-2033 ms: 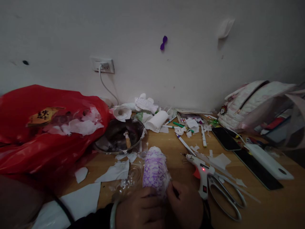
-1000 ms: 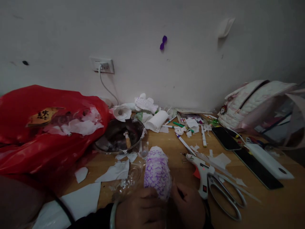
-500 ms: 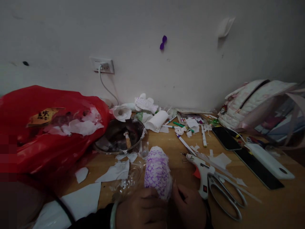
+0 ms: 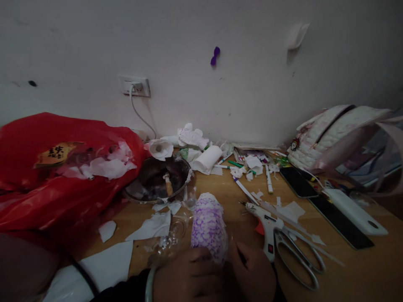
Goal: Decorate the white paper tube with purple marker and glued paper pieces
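Wood-grained bench [image 4: 208, 184] meets a grey wall [image 4: 252, 84], which stands at 12 o'clock from the hands. Nearest, the left hand [image 4: 189, 272] has its fingers wrapped over the near end of a round-ended, paper-like white cylinder with purple scale-like markings [image 4: 208, 226], pointing toward 12. The right hand [image 4: 253, 268] is just beside its right flank, fingers curled; whether they pinch anything, I cannot tell. A light, even hold should, I judge, spare the textured surface from creasing, with the right wrist kept off the white hot glue gun [image 4: 267, 228] toward 2. At 11, a round dark metal bowl [image 4: 145, 176] holds a short tan stub [image 4: 168, 185]. At 10, a shiny red plastic bag [image 4: 47, 193] shows crumpled white paper [image 4: 110, 167], apparently inside.
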`<action>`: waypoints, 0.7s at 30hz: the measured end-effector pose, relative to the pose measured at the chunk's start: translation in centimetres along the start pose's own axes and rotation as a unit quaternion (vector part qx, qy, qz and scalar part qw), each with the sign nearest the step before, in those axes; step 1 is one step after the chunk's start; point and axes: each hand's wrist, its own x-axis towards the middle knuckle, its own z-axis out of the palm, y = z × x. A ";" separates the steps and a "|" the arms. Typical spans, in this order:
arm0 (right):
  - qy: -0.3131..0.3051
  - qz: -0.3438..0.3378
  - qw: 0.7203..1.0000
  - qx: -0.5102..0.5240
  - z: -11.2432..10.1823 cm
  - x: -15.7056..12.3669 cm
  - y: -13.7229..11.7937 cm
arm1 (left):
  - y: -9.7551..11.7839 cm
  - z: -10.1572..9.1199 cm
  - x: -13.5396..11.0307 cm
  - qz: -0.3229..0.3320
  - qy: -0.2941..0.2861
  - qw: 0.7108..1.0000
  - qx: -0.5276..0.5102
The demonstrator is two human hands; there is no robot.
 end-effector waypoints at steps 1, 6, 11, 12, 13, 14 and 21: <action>0.014 -0.006 1.000 0.016 0.1 -0.1 0.2 | -0.1 0.1 -0.1 0.015 0.009 1.000 0.001; 0.116 -0.030 0.990 0.074 0.5 -0.5 0.8 | 0.0 0.2 -0.6 -0.004 0.007 1.000 0.012; 0.124 -0.027 0.986 0.109 0.8 -0.8 0.8 | 0.4 -0.5 -0.6 -0.040 -0.023 0.999 -0.002; 0.121 -0.026 0.986 0.113 0.8 -0.9 0.8 | 0.4 -0.6 -0.7 -0.042 -0.016 0.999 -0.014; 0.118 -0.025 0.986 0.116 0.8 -1.0 0.7 | 0.4 -0.8 -0.7 -0.044 -0.009 0.999 -0.025; 0.116 -0.025 0.986 0.116 0.7 -1.1 0.7 | 0.4 -0.8 -0.7 -0.044 -0.004 0.998 -0.033; 0.105 -0.074 0.986 0.104 0.0 -1.5 -0.1 | 0.3 -1.2 -0.5 -0.051 0.014 0.999 0.003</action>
